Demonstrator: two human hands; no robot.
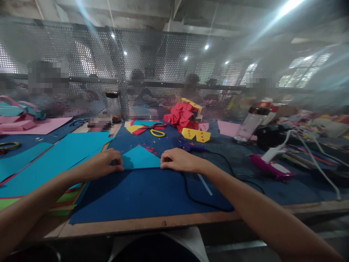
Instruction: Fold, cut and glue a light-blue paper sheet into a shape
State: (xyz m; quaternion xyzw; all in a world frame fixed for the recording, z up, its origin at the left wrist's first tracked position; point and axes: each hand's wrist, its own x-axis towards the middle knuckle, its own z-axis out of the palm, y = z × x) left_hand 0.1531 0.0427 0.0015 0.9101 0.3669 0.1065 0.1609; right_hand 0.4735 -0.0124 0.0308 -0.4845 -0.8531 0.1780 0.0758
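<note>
**Blue paper triangle (pixel 141 159) held at both corners**

Head view: the left hand (pixel 115 160), fingers curled, pinches the triangle's left corner; the right hand (pixel 174 160) pinches its right corner. The triangle lies on the dark blue mat (pixel 131 203), long edge near, peak far. Stacked coloured sheets (pixel 62 154) lie left, a blue glue gun (pixel 195 147) right, scissors (pixel 158 136) beyond the peak.

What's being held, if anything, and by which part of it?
A blue paper triangle, by both ends of its near edge: the left grip at the left corner, the right grip at the right corner.
</note>
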